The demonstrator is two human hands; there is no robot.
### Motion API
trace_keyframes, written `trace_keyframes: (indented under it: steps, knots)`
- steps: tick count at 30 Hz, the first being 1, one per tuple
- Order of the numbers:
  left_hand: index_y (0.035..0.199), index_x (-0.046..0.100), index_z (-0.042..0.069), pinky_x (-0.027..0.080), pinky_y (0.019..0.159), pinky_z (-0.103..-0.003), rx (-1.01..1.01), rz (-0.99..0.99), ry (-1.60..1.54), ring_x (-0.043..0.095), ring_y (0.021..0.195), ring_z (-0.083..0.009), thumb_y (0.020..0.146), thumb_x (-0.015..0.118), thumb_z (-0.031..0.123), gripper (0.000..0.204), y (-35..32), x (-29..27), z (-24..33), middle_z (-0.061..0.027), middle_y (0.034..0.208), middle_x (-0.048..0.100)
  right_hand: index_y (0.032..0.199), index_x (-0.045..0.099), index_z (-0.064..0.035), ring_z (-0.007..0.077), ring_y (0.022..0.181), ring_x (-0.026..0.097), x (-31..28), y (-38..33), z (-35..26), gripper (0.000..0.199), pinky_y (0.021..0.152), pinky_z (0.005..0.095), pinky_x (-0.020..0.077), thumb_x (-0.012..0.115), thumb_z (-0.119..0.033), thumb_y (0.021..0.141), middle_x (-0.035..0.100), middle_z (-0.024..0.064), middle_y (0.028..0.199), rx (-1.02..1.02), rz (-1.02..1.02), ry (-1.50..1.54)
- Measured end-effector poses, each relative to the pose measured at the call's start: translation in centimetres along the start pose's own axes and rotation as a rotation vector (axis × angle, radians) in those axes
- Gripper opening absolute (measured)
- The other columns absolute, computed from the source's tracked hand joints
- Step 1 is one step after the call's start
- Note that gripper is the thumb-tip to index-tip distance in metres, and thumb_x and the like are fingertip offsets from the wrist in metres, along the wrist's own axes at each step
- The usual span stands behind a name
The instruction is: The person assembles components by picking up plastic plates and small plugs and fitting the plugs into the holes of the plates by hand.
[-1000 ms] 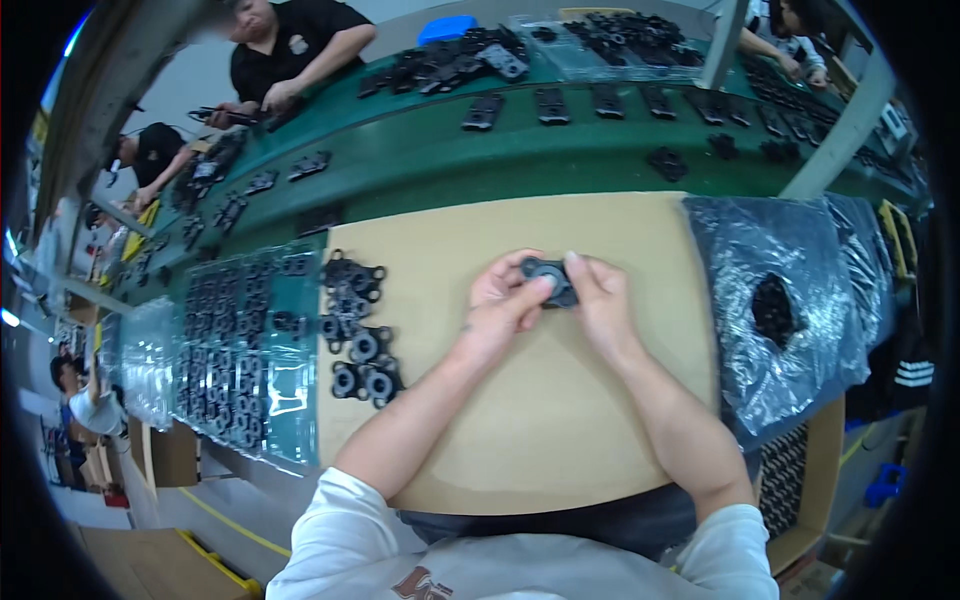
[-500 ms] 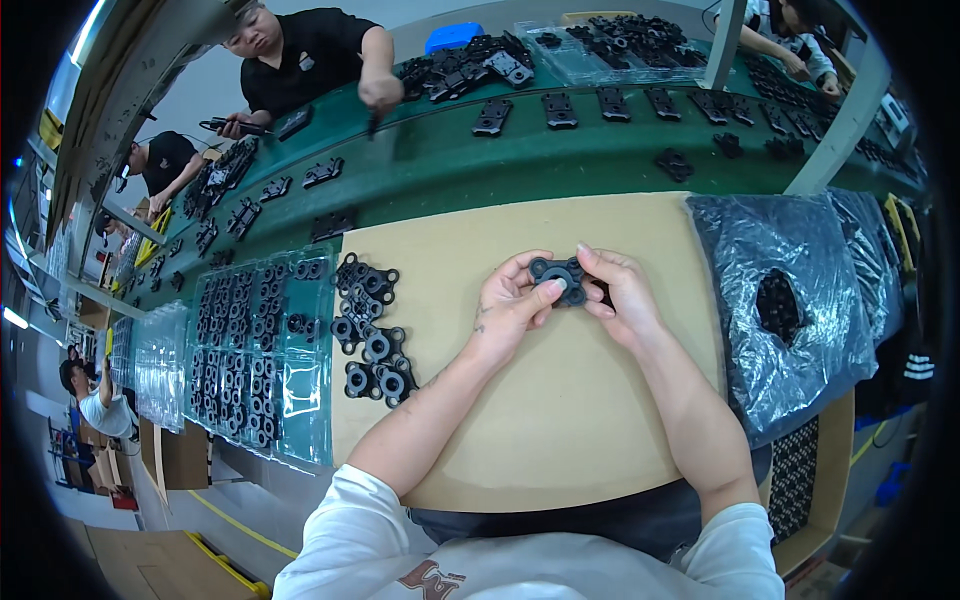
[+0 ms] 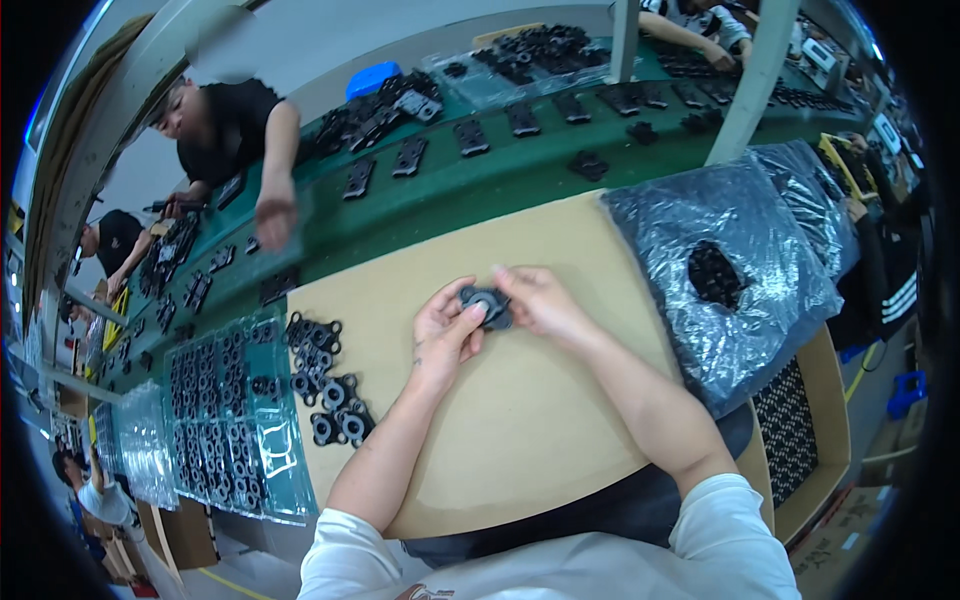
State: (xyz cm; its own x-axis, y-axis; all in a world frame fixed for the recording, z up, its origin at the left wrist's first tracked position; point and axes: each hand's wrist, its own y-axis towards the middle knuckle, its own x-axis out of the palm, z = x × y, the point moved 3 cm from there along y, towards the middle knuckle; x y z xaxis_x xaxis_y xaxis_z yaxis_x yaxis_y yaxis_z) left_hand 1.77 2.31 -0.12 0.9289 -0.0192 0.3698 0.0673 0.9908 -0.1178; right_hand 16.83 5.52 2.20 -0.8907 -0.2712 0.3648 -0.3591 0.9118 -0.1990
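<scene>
Over the tan board (image 3: 540,430) my left hand (image 3: 440,335) grips a small black lobed plastic part with a round centre (image 3: 488,303), its thumb pressed on the face. My right hand (image 3: 543,303) has its fingers closed at the right side of that same part; they are slightly blurred and partly hide it. On the board's left edge, beside my left forearm, lies a loose pile of similar black lobed parts with ring-shaped centres (image 3: 333,395).
Clear plastic trays (image 3: 285,455) of black parts stand left of the board. A bulky plastic bag (image 3: 650,255) lies at right, above a cardboard box (image 3: 835,440) of small parts. Beyond runs a green conveyor (image 3: 400,210) carrying black parts, with co-workers and a metal post (image 3: 755,85).
The view has turned, so the scene sits further left and tilted. My right fingers have shifted around the part while my left hand keeps hold. A co-worker's arm across the conveyor has lowered.
</scene>
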Motion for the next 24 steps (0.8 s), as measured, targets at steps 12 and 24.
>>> trace_keyframes:
  steps: [12, 24]
  knots:
    - [0.122, 0.048, -0.001, 0.041, 0.047, -0.018, 0.063, -0.048, 0.039, 0.053, 0.059, -0.0097, 0.086, 0.058, 0.001, 0.038, -0.2, 1.0, -0.4, -0.0075, 0.089, 0.059, 0.109, 0.051, -0.0029, 0.0126, 0.065, 0.052, -5.9, 2.5, 0.2, 0.029, 0.047, 0.0195, 0.037, 0.046, -0.028, 0.096, 0.056, 0.0126, 0.091, -0.09, 0.125, 0.588]
    - [0.111, 0.058, -0.001, 0.044, 0.059, -0.018, 0.075, -0.013, 0.347, 0.052, 0.065, -0.0087, 0.083, 0.061, 0.0, 0.028, -1.3, 1.0, -1.2, -0.0043, 0.084, 0.059, 0.116, 0.045, 0.0012, 0.0318, 0.095, 0.052, -6.2, 3.4, -0.4, 0.045, 0.08, 0.0423, 0.0471, 0.038, -0.039, 0.097, 0.049, 0.0217, 0.105, -0.066, 0.113, 1.096]
